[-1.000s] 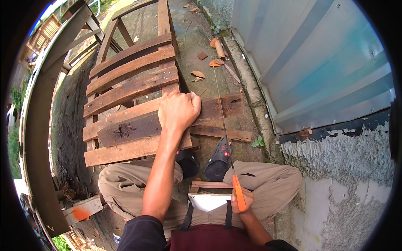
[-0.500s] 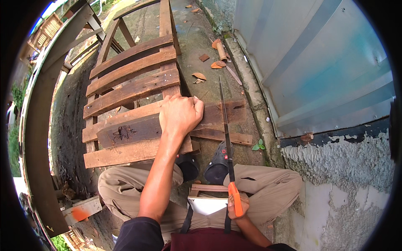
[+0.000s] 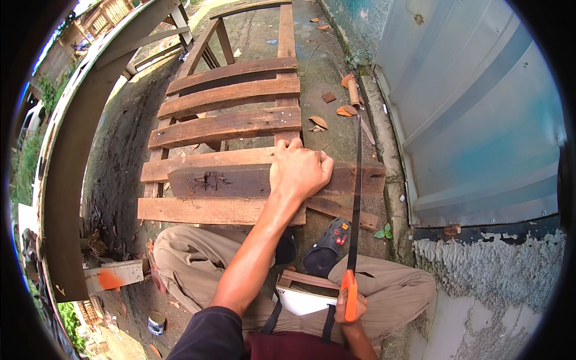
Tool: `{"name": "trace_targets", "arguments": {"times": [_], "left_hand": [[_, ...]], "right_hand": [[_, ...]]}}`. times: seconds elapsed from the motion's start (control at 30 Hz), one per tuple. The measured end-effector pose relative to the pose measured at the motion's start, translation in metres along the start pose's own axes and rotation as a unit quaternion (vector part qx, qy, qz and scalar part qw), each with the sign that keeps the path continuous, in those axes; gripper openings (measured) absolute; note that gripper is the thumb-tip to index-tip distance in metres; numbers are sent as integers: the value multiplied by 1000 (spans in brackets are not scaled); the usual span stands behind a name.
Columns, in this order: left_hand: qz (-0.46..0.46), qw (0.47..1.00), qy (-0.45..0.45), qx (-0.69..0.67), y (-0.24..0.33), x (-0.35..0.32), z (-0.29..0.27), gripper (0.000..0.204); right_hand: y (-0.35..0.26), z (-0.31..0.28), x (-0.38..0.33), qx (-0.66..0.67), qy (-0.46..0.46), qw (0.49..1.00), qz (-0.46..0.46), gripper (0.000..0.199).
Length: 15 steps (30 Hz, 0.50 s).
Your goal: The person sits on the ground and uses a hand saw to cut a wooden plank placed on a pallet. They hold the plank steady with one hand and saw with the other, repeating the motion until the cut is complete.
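"One dark plank lies across the slatted frame. What holds it?"

"My left hand, clamped over its far edge; my right hand grips the saw. I should press down, then stroke squarely; blade contact I cannot tell."

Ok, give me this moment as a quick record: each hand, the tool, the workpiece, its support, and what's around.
left hand: clasped over the dark wooden plank
right hand: gripping the handsaw by its orange handle
blade: crosses the plank right of the left hand in view; contact unclear
plank: lies along the near slats of the wooden slatted frame, right end jutting past it
nearby: dark clog left of the blade; tin can lower left; corrugated metal panel to the right
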<state>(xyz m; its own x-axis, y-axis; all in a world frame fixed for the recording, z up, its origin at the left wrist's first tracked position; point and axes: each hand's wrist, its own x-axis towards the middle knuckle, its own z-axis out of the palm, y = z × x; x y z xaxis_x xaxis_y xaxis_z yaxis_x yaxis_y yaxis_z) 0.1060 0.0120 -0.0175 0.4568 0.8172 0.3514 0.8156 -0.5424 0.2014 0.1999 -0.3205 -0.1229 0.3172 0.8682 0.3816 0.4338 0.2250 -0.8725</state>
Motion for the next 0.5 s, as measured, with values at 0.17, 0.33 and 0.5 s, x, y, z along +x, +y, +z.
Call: {"name": "trace_targets", "arguments": {"times": [0.17,0.33,0.5], "left_hand": [[22,999,-29,11,-5,-2,-4,42],[17,999,-33,20,-4,3,3,42],[6,999,-37,-3,1,3,3,40]], "right_hand": [[14,12,9,38,68,997,-15,17],[3,27,102,29,68,997,-19,9],[14,23,15,50,83,994,50,23]]}}
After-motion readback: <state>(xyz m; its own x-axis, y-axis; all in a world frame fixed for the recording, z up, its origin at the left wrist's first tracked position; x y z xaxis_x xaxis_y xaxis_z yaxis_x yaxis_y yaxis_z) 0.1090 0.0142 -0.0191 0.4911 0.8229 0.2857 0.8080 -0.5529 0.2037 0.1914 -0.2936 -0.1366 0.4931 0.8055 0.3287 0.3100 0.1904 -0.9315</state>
